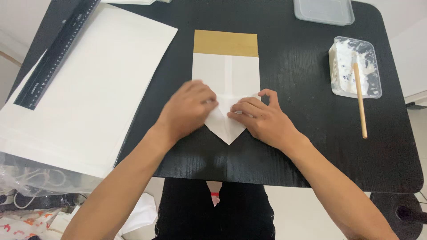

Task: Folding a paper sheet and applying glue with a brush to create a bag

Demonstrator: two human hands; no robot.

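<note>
A folded paper piece (226,71), white with a gold band at its far end, lies on the black table (311,133). Its near end is folded into a downward point (228,133). My left hand (189,109) lies flat on the left fold, fingers pressing the paper. My right hand (262,118) presses the right fold with its fingertips, thumb raised toward the far side. Both hands meet near the middle crease.
A stack of large white sheets (89,84) lies at the left with a black ruler (58,49) across it. A clear tray of white paste (356,66) with a wooden stick (360,102) sits at the right. A clear lidded box (324,11) stands at the far edge.
</note>
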